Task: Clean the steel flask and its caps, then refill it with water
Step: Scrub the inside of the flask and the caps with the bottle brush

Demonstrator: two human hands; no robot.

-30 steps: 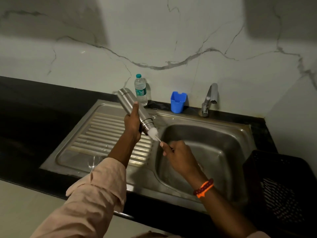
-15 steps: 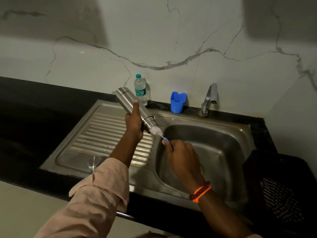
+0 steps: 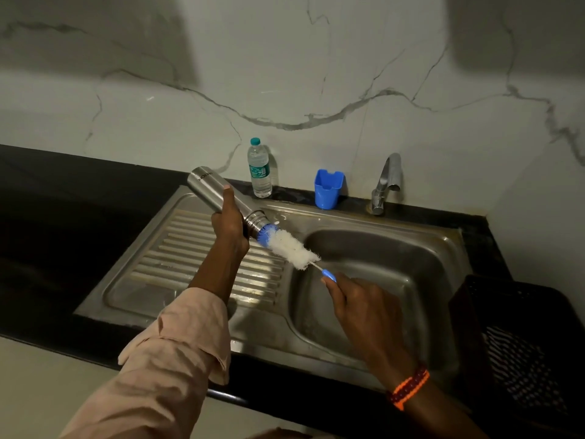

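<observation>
While our left hand (image 3: 228, 226) grips the flask (image 3: 221, 198) around its middle, tilted mouth-down above the sink (image 3: 380, 248), our right hand (image 3: 357, 299) clenches the blue handle of the bottle brush (image 3: 292, 248). The blue tip of the bristles sits at the flask's mouth, the white bristles outside. Our fist hides most of the handle. We cannot see the caps.

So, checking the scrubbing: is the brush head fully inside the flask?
No, most of the white brush sticks out of the flask mouth.
</observation>
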